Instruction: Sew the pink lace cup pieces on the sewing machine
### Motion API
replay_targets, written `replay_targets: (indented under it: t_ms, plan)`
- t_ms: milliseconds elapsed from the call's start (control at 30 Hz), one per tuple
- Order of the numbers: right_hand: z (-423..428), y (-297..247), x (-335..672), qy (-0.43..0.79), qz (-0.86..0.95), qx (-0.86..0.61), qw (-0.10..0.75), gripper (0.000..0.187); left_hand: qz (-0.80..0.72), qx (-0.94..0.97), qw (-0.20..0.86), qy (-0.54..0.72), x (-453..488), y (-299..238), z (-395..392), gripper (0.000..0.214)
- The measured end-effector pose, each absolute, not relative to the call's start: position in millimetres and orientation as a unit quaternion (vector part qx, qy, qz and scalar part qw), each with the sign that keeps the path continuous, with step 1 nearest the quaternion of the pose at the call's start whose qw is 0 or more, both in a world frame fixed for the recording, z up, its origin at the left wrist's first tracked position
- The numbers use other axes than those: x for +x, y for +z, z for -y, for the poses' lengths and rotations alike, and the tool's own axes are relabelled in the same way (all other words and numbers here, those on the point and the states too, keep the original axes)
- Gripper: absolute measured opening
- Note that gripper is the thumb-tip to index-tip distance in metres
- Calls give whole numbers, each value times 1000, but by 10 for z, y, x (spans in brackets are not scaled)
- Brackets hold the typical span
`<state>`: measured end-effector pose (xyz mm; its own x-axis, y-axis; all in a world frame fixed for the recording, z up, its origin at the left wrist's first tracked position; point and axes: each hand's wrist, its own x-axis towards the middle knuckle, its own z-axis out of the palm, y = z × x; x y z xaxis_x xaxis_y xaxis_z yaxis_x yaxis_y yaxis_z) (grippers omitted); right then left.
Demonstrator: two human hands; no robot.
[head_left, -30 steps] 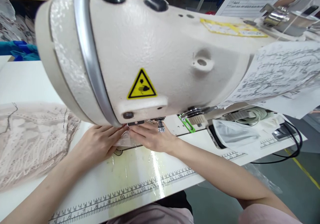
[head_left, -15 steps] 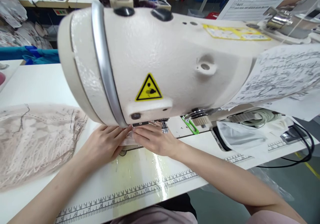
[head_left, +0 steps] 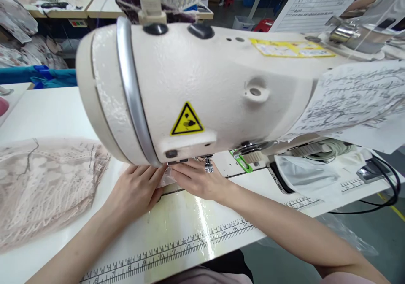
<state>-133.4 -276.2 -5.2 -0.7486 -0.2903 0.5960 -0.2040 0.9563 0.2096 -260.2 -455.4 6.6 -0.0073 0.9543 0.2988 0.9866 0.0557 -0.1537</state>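
Observation:
A white sewing machine [head_left: 202, 77] fills the middle of the view. Beneath its head, a small piece of sheer pale pink fabric [head_left: 166, 180] shows between my hands. My left hand [head_left: 136, 187] is left of the needle area, its fingers closed together at the fabric, tips hidden by the machine head. On the other side my right hand [head_left: 199, 179] presses and grips the fabric's right edge with bent fingers, partly hidden under the head. A pale pink lace garment [head_left: 47, 187] lies on the table to the left, apart from my left hand.
Green thread snips [head_left: 243, 162] lie on the machine bed at right. Beyond them are a phone [head_left: 280, 178], white cloth [head_left: 303, 174] and a black cable [head_left: 387, 195]. A printed ruler [head_left: 167, 250] runs along the table's front edge. Handwritten paper [head_left: 351, 98] hangs on the machine.
The camera view has tilted slightly, so the machine sits a little lower in the picture. Both hands stay at the fabric under the machine head; the left hand's thumb shows a bit more.

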Motion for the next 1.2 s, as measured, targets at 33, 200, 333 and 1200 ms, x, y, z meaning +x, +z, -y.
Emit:
replay_targets:
  t_ms: [33,200,333,1200]
  plan:
    - [2762,-42,-1334,-65,933,133,328,11,709,-684,168,-46,-2598,66,4552,37]
    - [2761,10,-1311,-62,940,122,313,14,711,-678,183,-39,-2583,60,4546,36]
    - [2753,8,-1284,-56,941,118,311,17,713,-673,190,-41,-2564,54,4539,36]
    - [2656,50,-1284,-81,946,83,304,32,724,-652,221,-27,-2483,84,4497,33]
